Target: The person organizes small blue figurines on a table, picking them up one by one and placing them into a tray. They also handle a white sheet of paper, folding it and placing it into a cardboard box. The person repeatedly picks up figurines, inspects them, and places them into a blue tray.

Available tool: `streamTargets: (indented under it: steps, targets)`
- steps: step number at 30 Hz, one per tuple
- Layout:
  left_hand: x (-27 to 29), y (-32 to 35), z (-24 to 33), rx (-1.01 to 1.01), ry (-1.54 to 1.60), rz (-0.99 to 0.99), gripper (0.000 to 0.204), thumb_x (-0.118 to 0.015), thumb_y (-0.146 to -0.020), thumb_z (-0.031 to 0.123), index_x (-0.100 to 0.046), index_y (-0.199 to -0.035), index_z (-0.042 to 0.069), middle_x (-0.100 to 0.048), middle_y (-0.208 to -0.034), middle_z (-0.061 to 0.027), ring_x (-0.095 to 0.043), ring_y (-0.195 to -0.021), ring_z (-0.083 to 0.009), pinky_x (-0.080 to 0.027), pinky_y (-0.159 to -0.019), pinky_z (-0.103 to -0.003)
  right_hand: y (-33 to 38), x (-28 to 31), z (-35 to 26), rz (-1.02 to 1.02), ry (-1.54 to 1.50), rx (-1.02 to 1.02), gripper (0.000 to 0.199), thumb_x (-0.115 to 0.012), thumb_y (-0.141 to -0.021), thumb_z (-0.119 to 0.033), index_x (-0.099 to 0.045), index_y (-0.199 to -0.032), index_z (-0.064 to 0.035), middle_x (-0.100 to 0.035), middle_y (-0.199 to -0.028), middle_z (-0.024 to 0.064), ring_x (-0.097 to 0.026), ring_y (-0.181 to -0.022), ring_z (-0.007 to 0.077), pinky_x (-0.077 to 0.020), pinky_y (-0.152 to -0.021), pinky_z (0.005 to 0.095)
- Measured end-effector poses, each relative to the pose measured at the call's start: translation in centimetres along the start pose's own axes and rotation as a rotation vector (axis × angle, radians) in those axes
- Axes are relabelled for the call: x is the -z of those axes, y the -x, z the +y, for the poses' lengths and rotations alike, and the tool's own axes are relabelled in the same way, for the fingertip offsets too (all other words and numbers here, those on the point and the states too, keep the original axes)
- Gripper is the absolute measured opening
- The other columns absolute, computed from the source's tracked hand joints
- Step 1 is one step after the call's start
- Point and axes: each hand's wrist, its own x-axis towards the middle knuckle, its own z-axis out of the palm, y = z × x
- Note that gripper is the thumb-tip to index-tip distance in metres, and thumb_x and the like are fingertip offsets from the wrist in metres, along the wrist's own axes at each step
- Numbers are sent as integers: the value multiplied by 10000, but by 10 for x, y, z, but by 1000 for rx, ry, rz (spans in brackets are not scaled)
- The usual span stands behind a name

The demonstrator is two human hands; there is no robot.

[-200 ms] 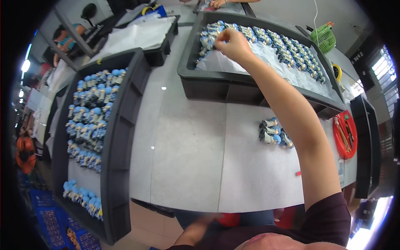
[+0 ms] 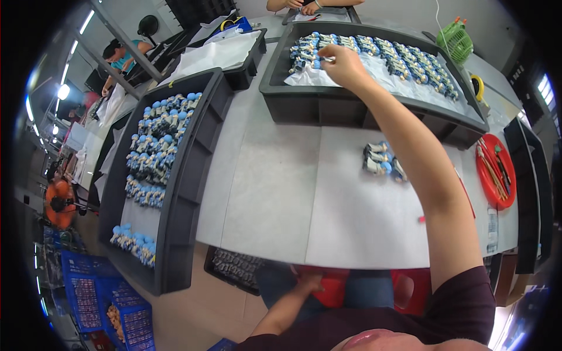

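Observation:
My right hand (image 2: 346, 65) reaches over the large dark tray (image 2: 316, 108) at the far side of the table. Its thumb and fingers are curled into a pinch beside the rows of small figurines (image 2: 398, 61) with light-blue heads. Whether a figurine sits in that pinch cannot be made out. White sheeting (image 2: 313, 77) lies under the figurines in the tray. On the table, partly behind my right forearm, lies a small group of figurines (image 2: 377, 159). My left hand (image 2: 314, 283) is low in my lap, near the red seat; its fingers are unclear.
A second dark tray (image 2: 187, 175) with rows of blue-headed figurines stands at the left. A red dish (image 2: 497, 175) with tools lies at the right, and a green basket (image 2: 455, 44) stands behind. Blue crates (image 2: 88, 298) sit on the floor; co-workers (image 2: 126, 55) are farther off.
The whole view has shifted, bringing more of the floor and my left hand into sight. My right hand has moved slightly right over the tray, its fingers still curled.

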Motion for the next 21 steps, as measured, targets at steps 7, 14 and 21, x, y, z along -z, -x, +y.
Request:
streamTargets:
  steps: [7, 14, 21]
  targets:
    - [42, 70, 67, -160, 297, 55, 470, -632, -760, 248, -498, -1173, 68, -554, -1106, -161, -517, -1048, -309, -411, -883, -375, 111, 164, -8, 4, 193, 387, 162, -555, -787, -48, -580, -945, -22, -626, -881, 140, -609, -744, 261, -477, -690, 342]
    - [269, 139, 168, -310, 412, 496, 203, -602, -805, 139, -618, -965, 15, -649, -839, -92, -612, -735, -171, -480, -682, -275, 212, 218, 28, -461, 289, 50, 166, -615, -721, -101, -619, -876, -45, -616, -833, 162, -608, -790, 296, -482, -692, 368]
    - [386, 158, 179, -330, 328, 977, 182, -608, -814, 95, -616, -965, -6, -631, -857, -42, -563, -786, -75, -442, -696, -207, 233, 219, 53, -817, 711, -163, 467, -783, -591, -281, -613, -957, -45, -604, -987, 132, -584, -941, 294, -481, -782, 375]
